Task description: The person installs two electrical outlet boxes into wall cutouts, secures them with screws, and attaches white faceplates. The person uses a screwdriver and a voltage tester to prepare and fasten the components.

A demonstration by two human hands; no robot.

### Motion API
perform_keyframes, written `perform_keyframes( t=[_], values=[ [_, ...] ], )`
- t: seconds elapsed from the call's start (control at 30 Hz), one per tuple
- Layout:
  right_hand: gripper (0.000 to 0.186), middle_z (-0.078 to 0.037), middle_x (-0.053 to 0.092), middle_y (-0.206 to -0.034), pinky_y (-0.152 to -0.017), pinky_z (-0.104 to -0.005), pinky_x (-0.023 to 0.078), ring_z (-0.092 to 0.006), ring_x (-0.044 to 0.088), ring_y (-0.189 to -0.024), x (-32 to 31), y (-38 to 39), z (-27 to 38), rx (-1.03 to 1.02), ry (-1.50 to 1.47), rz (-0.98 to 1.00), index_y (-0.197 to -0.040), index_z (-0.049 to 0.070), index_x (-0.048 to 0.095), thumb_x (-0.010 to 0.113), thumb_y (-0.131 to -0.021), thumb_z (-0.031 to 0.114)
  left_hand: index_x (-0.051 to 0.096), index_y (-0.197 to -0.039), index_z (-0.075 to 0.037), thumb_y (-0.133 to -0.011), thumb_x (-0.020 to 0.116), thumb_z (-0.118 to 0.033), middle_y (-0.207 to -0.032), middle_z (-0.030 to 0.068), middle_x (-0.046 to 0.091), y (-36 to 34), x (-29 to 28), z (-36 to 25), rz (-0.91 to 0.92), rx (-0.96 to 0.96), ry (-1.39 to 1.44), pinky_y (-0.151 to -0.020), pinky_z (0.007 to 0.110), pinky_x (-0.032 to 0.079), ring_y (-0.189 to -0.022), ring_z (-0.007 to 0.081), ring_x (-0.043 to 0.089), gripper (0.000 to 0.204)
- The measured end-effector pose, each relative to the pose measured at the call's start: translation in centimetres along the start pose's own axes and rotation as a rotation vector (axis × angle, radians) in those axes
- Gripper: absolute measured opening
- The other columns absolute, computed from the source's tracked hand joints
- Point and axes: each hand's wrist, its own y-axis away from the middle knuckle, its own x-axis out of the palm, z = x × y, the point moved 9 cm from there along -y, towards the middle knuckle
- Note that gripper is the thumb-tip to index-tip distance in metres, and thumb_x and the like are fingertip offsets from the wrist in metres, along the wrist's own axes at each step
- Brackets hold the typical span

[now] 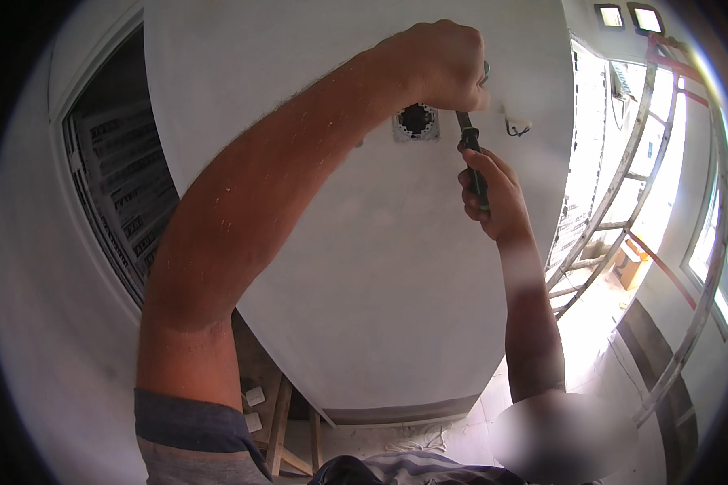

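Observation:
My left hand (453,66) is raised in a fist against the white wall (364,242); a small greenish piece shows at its fingers, but what it grips is mostly hidden. Just below it, my right hand (497,194) is wrapped round a black-and-green handled tool (472,145), whose dark blade runs up to the left fist. A recessed wall box (416,121) with a dark opening is to the left of the blade. A small white fitting with a dark wire loop (516,124) is on the wall to the right.
A dark doorway (113,145) is at left. On the right stand a metal ladder (635,190) and a cardboard box (629,267) near bright windows (704,234). Wooden pieces (279,412) lie or stand low at left. A blurred patch covers the lower right.

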Motion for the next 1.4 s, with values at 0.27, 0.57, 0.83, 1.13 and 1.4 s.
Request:
perform_keyframes(
  t=[0.27,0.57,0.83,1.13,1.4],
  values=[
    [0.028,0.000,0.053,-0.074,-0.040,-0.0244,0.027,-0.0072,0.046,-0.049,0.2,-0.3,-0.1,-0.076,-0.151,-0.058,-0.116,0.005,0.064,0.068,-0.097,0.025,0.067,-0.064,-0.003,-0.077,0.080,-0.030,-0.054,0.0122,0.064,0.4,-1.1,-0.9,-0.071,-0.004,0.005,-0.052,0.039,0.053,-0.047,0.0230,0.062,0.032],
    [0.036,-0.001,0.055,-0.075,-0.038,-0.0221,0.027,-0.0076,0.045,-0.049,0.0,-0.7,0.8,0.004,0.087,0.035,-0.125,0.008,0.064,0.066,-0.097,0.029,0.079,-0.091,-0.007,-0.079,0.072,-0.027,-0.087,0.0132,0.076,0.6,-0.9,-0.8,0.050,-0.117,0.009,-0.076,0.044,0.061,-0.081,0.0292,0.074,0.025],
    [0.023,-0.001,0.053,-0.073,-0.038,-0.0256,0.024,-0.0080,0.043,-0.045,0.0,0.3,0.5,0.017,-0.007,0.031,-0.108,0.006,0.063,0.067,-0.098,0.026,0.075,-0.074,-0.004,-0.077,0.081,-0.032,-0.056,0.0104,0.066,-0.1,-0.9,-0.6,-0.075,-0.064,-0.024,-0.056,0.038,0.056,-0.052,0.0223,0.066,0.029],
    [0.029,0.001,0.051,-0.069,-0.035,-0.0219,0.027,-0.0052,0.044,-0.044,-2.9,3.2,-1.7,-0.090,-0.003,-0.024,-0.118,0.003,0.064,0.066,-0.098,0.023,0.079,-0.090,0.002,-0.083,0.077,-0.022,-0.072,0.0167,0.075,7.4,-7.8,0.5,-0.127,-0.100,0.325,-0.064,0.039,0.056,-0.059,0.0302,0.069,0.026],
    [0.042,0.002,0.052,-0.070,-0.036,-0.0225,0.026,-0.0033,0.040,-0.044,-2.9,5.0,-5.8,-0.034,0.102,0.049,-0.131,-0.003,0.059,0.067,-0.098,0.021,0.075,-0.101,0.001,-0.087,0.073,-0.020,-0.078,0.0100,0.074,15.8,-4.8,3.9,-0.338,0.085,0.277,-0.060,0.028,0.058,-0.065,0.0135,0.071,0.026]
  ],
)
